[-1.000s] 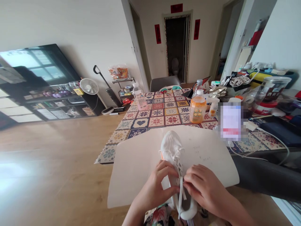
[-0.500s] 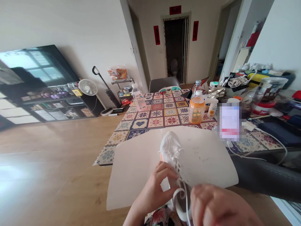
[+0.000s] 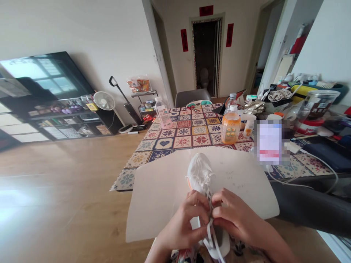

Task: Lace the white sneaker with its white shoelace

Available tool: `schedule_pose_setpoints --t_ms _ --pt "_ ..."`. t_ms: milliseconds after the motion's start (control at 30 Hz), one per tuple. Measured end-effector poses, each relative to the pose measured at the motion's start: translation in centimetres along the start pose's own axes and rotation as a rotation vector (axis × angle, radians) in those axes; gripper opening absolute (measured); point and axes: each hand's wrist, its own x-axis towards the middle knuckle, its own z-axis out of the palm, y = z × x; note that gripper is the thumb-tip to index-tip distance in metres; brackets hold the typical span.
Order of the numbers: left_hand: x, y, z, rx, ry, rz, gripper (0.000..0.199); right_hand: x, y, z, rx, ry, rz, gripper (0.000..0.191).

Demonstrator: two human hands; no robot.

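A white sneaker (image 3: 199,170) lies with its toe pointing away from me on a large white sheet of paper (image 3: 153,197). Its white shoelace (image 3: 210,237) runs up the tongue, and loose ends trail over the shoe's opening. On the left side of the lacing, my left hand (image 3: 190,217) is closed with its fingertips pinching the lace. My right hand (image 3: 236,215) meets it from the right, fingers curled and pinched on the lace near the upper eyelets. The fingertips hide part of the lacing.
Behind the paper, a patterned tablecloth (image 3: 182,142) covers the table. An orange drink bottle (image 3: 230,128), a pink-labelled bottle (image 3: 163,115) and a blurred-out phone (image 3: 270,142) with a white cable stand on it. Clutter fills the right side.
My right hand has moved left and away from me, from beside the shoe's opening to the lacing next to my left hand. My left hand stays at the lacing.
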Motion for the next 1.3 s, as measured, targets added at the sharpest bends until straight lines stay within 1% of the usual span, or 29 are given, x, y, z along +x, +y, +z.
schedule_pose_setpoints --t_ms 67,133,200,267,333,367,400,467,500,567,633,667,700,733,800,867,900,933,1000,1133,1300 --pt "-0.1 0.0 -0.3 -0.102 -0.011 0.008 0.035 0.1 -0.2 -0.4 0.053 -0.025 -0.026 0.018" --pt "-0.4 0.1 -0.5 -0.220 -0.008 0.018 0.038 0.1 -0.5 -0.8 0.161 -0.059 -0.085 0.031" --pt "-0.7 0.2 -0.6 -0.323 0.019 0.033 0.038 -0.2 -0.7 -1.2 0.323 -0.070 -0.148 0.039" --pt "-1.0 0.2 -0.7 -0.447 0.072 0.114 0.043 -0.7 -0.8 -1.5 0.520 -0.044 -0.172 0.041" --pt "-1.4 0.1 -0.9 -0.589 0.138 0.232 0.050 -1.5 -0.6 -1.7 0.714 0.063 -0.187 0.045" --pt "-1.5 0.1 -1.0 -0.650 0.174 0.289 0.052 -1.9 -0.5 -1.8 0.802 0.138 -0.196 0.048" --pt "-1.7 0.1 -1.2 -0.699 0.213 0.337 0.051 -2.3 -0.3 -1.9 0.876 0.241 -0.200 0.052" --pt "-2.2 0.2 -1.6 -0.757 0.268 0.411 0.042 -2.7 0.2 -2.2 0.963 0.460 -0.172 0.055" --pt "-2.4 0.3 -1.8 -0.765 0.274 0.422 0.036 -2.8 0.4 -2.4 0.974 0.542 -0.138 0.052" --pt "-2.8 0.6 -1.9 -0.755 0.243 0.389 0.023 -2.6 0.7 -2.6 0.958 0.654 -0.051 0.040" --pt "-2.8 0.9 -1.5 -0.686 0.180 0.282 0.017 -2.2 0.8 -2.4 0.869 0.691 0.039 0.027" --pt "-2.6 1.1 -1.1 -0.627 0.158 0.217 0.017 -2.0 0.7 -2.1 0.787 0.696 0.074 0.023" --pt "-2.3 1.3 -0.7 -0.557 0.144 0.164 0.014 -1.7 0.6 -1.6 0.680 0.680 0.088 0.019" --pt "-2.0 1.4 -0.2 -0.477 0.147 0.111 0.012 -1.6 0.4 -1.2 0.553 0.635 0.084 0.015" --pt "-1.3 1.4 0.7 -0.332 0.192 0.036 0.019 -1.3 -0.2 -0.2 0.280 0.480 0.020 0.011" --pt "-0.7 1.3 1.4 -0.247 0.252 0.019 0.024 -1.0 -0.9 0.6 0.054 0.326 -0.083 0.017" --pt "-0.5 1.2 1.6 -0.218 0.273 0.019 0.024 -0.9 -1.2 0.8 -0.022 0.276 -0.122 0.020" --pt "-0.4 1.2 1.8 -0.194 0.286 0.020 0.024 -0.7 -1.4 0.9 -0.068 0.245 -0.153 0.022" --pt "-0.3 1.2 1.9 -0.165 0.302 0.031 0.025 -0.5 -1.6 1.0 -0.103 0.222 -0.183 0.023" --pt "-0.4 1.3 1.9 -0.117 0.319 0.063 0.025 -0.4 -1.5 0.8 -0.167 0.174 -0.180 0.017" --pt "-0.5 1.3 2.1 -0.048 0.357 0.038 0.023 -0.5 -1.4 0.7 -0.172 0.145 -0.200 0.020"
